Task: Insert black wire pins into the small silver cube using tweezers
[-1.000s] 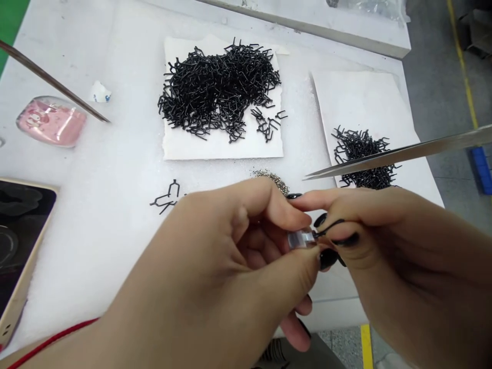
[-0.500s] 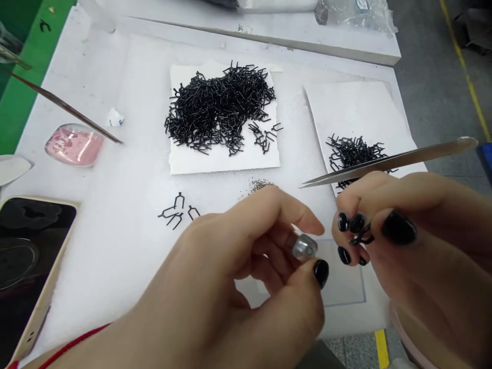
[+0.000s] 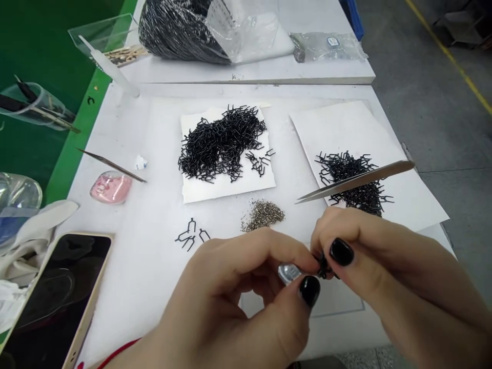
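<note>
My left hand [image 3: 238, 292] is closed around a small shiny silver piece [image 3: 287, 273] with a rounded end; the rest of it is hidden by the fingers. My right hand [image 3: 369, 261] pinches a few small black forked wire pieces [image 3: 323, 266] between thumb and fingers, right at the left fingertips. Pointed tweezers [image 3: 384, 171] also rest in the right hand, their tips facing left above the sheet. Under them, a smaller heap of black forked pieces [image 3: 334, 163] lies on white paper [image 3: 334, 120]. Beyond the left hand is a pile of tiny gold-coloured grains [image 3: 265, 212].
A large heap of black forked pieces [image 3: 223, 141] covers another paper [image 3: 230, 192]. Several loose ones [image 3: 191, 225] lie nearer. Leftward are a phone [image 3: 57, 292], a pink item [image 3: 111, 187] and a thin pointed tool [image 3: 111, 164]. A raised ledge [image 3: 307, 74] holds plastic bags [image 3: 184, 31].
My hands have come together, bringing the black pieces to the left fingertips beside the silver piece. The camera view has shifted, showing more of the table's far side.
</note>
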A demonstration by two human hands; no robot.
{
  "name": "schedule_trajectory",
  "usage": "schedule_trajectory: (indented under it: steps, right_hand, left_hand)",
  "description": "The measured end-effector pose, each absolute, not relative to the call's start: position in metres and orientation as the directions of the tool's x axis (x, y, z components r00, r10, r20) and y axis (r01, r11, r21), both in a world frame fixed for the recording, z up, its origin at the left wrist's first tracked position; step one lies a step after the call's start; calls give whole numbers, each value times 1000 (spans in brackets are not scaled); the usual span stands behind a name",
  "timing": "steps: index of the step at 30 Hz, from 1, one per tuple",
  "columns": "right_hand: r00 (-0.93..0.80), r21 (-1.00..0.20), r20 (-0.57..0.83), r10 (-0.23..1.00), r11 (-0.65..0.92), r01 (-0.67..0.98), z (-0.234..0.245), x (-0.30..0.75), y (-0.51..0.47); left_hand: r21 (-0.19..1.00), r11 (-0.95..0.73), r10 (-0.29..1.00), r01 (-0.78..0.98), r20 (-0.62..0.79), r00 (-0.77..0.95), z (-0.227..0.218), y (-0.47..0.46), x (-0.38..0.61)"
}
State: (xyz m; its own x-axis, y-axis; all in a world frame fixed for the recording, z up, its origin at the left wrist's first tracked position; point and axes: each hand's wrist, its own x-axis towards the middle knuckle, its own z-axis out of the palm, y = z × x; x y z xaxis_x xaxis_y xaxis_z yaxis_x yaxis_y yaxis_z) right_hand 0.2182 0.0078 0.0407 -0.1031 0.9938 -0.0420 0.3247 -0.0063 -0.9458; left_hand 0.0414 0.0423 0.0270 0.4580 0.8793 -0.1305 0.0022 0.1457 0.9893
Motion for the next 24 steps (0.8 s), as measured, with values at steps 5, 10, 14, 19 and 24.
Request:
schedule_trajectory:
  steps: [5,10,14,19,24]
  right_hand:
    - [-140,-954,-27,990,16,298,40,219,10]
    - [-164,-973,-76,984,-37,226,46,220,11]
    - [-166,-970,-89,982,-47,240,46,218,12]
    - [-170,-967,-64,983,-19,253,45,215,16]
    - [-159,-960,-63,985,-16,281,48,216,15]
  left_hand:
    - [991,77,909,110,-116,401,29,44,45]
    - [980,120,874,157,-179,451,42,47,45]
    - [983,114,879,147,-169,446,45,48,48]
    - [997,22,900,74,-52,434,35,46,50]
    - [996,13,897,88,-50,440,31,45,49]
